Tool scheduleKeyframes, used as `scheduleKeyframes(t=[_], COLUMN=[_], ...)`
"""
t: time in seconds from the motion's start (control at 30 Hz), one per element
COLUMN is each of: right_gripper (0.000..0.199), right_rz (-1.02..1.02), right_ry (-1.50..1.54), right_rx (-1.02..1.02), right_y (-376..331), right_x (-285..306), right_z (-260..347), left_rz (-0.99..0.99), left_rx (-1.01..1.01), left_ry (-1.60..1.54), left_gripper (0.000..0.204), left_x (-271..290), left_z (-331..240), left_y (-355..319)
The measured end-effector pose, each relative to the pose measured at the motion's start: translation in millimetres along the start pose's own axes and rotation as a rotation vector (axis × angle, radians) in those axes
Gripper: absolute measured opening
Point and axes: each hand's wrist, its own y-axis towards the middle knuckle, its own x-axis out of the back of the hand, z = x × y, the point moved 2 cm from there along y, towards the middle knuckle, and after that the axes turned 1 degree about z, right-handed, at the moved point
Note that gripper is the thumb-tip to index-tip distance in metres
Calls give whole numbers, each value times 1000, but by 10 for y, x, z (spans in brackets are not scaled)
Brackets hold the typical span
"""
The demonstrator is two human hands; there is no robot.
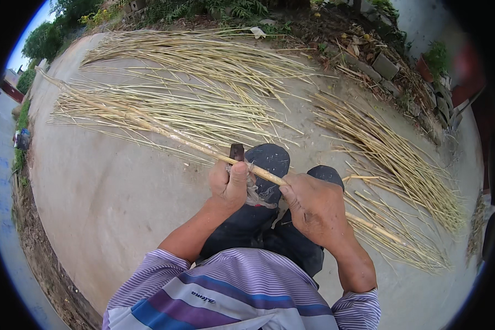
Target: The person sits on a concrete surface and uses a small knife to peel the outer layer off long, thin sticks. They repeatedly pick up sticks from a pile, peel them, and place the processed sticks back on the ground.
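Observation:
A long pale bamboo cane [165, 133] runs from the far left across my knees to the lower right. My right hand [315, 207] grips the cane just right of my knees. My left hand [229, 184] is closed around a dark-bladed knife [237, 152] whose handle is wrapped in pale cloth, thumb on top, with the blade set against the cane. Both hands sit close together above my dark trousers [269, 159].
Thin split cane strips lie spread on the concrete ground [115, 203] in a big pile ahead [192, 82] and another pile to the right [396, 159]. Bricks and plant debris [379, 66] line the far right edge. A dirt strip borders the left.

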Motion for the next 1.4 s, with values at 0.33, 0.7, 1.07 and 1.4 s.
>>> scheduleKeyframes(t=[0.33,0.7,1.07,1.4], right_gripper=[14,14,10,11], right_rz=[58,135,191,377], right_ry=[98,33,-48,-48], right_rx=[-24,31,138,154], right_y=[95,303,556,748], right_x=[-115,-236,-330,-741], right_z=[108,316,549,746], left_rz=[118,-72,-138,-149], left_rx=[-118,-248,134,4], left_ry=[207,301,-84,52], left_gripper=[44,40,46,44], left_x=[168,423,667,726], left_z=[-34,-77,41,171], left_y=[-52,-74,-193,-387])
